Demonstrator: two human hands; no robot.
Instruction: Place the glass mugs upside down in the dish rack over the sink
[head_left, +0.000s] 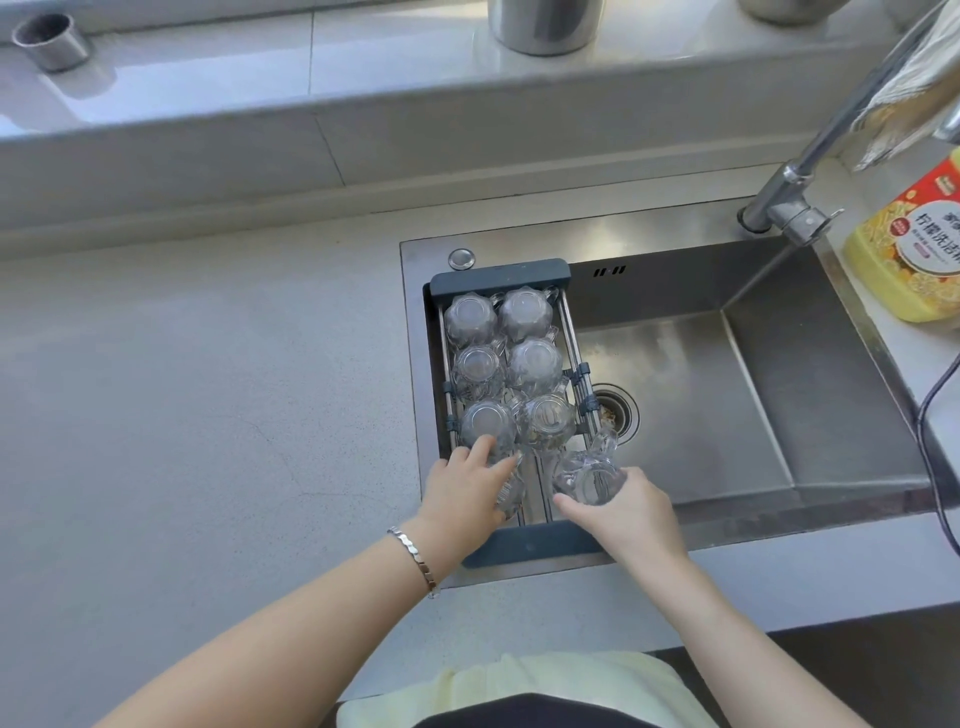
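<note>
The dish rack spans the left end of the stainless sink. Six glass mugs stand inverted in two rows. The left hand clasps a seventh mug at the rack's near end. The right hand grips a tilted mug over the rack's right rail.

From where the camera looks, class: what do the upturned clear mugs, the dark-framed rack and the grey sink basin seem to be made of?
Upturned clear mugs: glass, seemingly; transparent, glinting, faceted sides.
Dark-framed rack: likely matte plastic ends; shiny rails look like metal.
Grey sink basin: probably brushed stainless steel; dull streaky sheen.
</note>
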